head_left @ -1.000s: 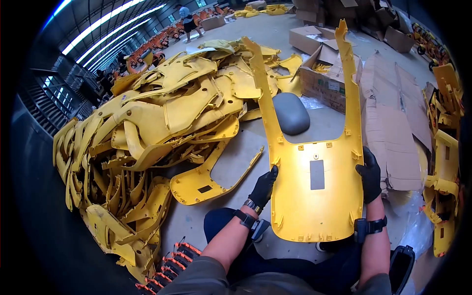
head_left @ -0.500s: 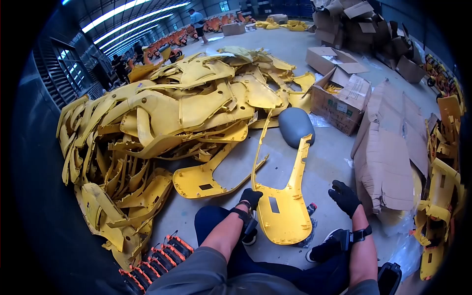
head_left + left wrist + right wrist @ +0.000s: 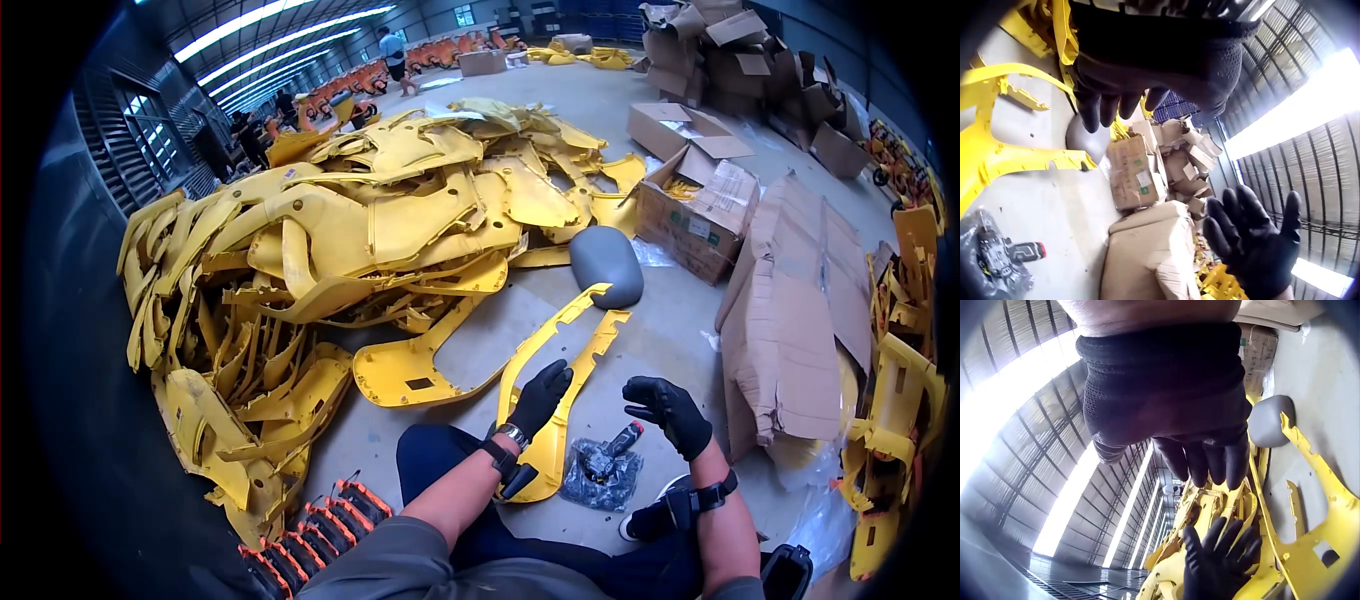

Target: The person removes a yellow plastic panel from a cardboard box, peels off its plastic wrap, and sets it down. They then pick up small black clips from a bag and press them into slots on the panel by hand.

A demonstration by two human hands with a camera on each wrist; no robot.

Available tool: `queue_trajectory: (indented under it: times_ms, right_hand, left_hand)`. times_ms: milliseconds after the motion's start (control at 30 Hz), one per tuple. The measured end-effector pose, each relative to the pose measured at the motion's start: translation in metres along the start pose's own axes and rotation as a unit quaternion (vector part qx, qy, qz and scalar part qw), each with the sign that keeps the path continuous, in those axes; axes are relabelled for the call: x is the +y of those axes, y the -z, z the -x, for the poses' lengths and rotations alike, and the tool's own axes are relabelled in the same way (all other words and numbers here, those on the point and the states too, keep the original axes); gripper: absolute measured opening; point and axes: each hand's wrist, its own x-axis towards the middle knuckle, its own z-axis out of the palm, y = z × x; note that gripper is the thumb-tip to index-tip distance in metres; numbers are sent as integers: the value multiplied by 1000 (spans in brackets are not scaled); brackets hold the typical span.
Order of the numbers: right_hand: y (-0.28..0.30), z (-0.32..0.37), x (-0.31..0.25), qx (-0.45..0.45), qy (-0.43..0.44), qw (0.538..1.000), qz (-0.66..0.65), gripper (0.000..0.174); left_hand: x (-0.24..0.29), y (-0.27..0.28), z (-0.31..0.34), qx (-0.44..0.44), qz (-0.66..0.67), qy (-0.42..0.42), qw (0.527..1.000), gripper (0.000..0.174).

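The yellow plastic panel (image 3: 546, 462), with two long arms at its far end, lies on the floor in front of the person's knees. Just above it hovers the black-gloved left hand (image 3: 541, 396), its fingers extended and holding nothing; it hides part of the panel in the head view. The gloved right hand (image 3: 680, 415) is raised to the right of the panel, fingers loosely extended and nothing in them. Between and below the hands, a black-and-red-ended power tool (image 3: 1025, 252) lies with clear plastic wrap (image 3: 583, 490) on the floor.
A big heap of yellow panels (image 3: 400, 215) fills the left, with one forked panel (image 3: 395, 372) at its front edge. Ahead sits a grey rounded piece (image 3: 606, 262). Cardboard boxes (image 3: 700, 225) and flattened cardboard (image 3: 785, 320) stand right. Orange-and-black items (image 3: 320, 540) line the lower left.
The yellow panel, held up by both hands at first, has come down to the floor. The right hand let go first, then the left. The power tool has come into view.
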Motion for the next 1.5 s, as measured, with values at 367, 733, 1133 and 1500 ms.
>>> queue_trajectory:
  times_ms: [367, 733, 1133, 1500]
  right_hand:
    - [-110, -31, 128, -15, -36, 974, -223, 42]
    - [-147, 3, 66, 30, -59, 997, 36, 51]
    - [-96, 48, 36, 70, -72, 995, 27, 68]
    - [71, 25, 57, 392, -85, 881, 251, 38]
  left_hand:
    - [-52, -26, 20, 90, -385, -105, 912, 32]
    - [-54, 27, -28, 219, -450, -105, 859, 28]
    - [113, 3, 8, 156, 98, -10, 983, 53]
    - [27, 4, -40, 78, -49, -19, 996, 45]
